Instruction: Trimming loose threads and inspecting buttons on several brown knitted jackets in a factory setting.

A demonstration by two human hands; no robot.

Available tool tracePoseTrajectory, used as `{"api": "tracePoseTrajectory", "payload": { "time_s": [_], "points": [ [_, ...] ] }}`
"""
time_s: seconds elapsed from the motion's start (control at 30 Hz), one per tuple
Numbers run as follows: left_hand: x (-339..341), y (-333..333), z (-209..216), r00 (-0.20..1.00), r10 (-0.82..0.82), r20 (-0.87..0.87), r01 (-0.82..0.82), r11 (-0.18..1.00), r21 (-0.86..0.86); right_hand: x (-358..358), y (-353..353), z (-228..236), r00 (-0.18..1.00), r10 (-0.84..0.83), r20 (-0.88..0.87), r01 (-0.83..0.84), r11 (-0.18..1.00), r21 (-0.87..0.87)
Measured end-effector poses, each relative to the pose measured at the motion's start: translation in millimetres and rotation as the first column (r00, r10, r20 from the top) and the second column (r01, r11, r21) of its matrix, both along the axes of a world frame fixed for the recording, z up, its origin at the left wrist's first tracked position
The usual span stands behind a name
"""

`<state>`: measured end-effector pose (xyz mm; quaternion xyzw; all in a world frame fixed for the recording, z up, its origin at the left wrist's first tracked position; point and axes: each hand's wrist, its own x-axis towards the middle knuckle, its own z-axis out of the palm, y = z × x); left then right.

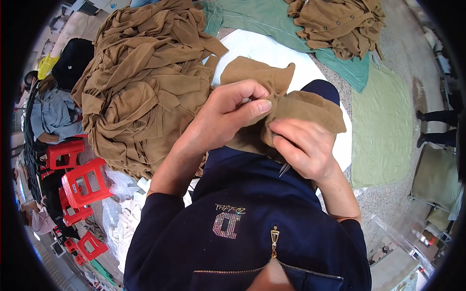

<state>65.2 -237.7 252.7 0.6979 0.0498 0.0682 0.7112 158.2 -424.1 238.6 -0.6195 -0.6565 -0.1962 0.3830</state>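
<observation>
A brown garment (257,72) lies bunched across my lap. My left hand (225,114) is closed, pinching a fold of its cloth between thumb and forefinger. Close beside it, my right hand (310,148) grips the cloth a little lower and to the right. Out of the bottom of my right palm stick the thin pointed tips of a metal tool (284,169); the rest of it is hidden by the fingers, so its kind is unclear.
At left rises a big heap of brown garments (145,87); a smaller brown pile (340,24) lies far right. White sheeting (250,46) and green cloths (381,126) cover parts of the floor. Red plastic stools (87,182) stand left. Another person's legs (439,126) show at right.
</observation>
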Motion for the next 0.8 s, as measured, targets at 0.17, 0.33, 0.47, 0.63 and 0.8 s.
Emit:
{"api": "tracePoseTrajectory", "payload": {
  "time_s": [0.17,0.33,0.47,0.63,0.8],
  "points": [
    [15,-12,2,0.957,-0.224,-0.186,0.214,0.974,-0.072,-8,-10,-5,0.975,0.16,-0.154,-0.201,0.929,-0.31],
    [23,-14,-24,0.911,-0.366,-0.189,0.315,0.914,-0.254,3,-20,-8,0.995,-0.076,-0.07,0.067,0.991,-0.115],
    [32,-14,-27,0.902,-0.367,-0.227,0.333,0.926,-0.175,6,-22,-13,0.992,-0.123,-0.019,0.12,0.987,-0.111],
    [25,-11,-28,0.961,-0.275,0.037,0.259,0.937,0.233,1,-23,-17,0.977,-0.213,0.027,0.215,0.967,-0.134],
    [14,-4,-33,0.965,-0.234,-0.115,0.248,0.961,0.123,-4,-11,-40,0.962,-0.108,-0.249,0.088,0.992,-0.089]
  ]
}}
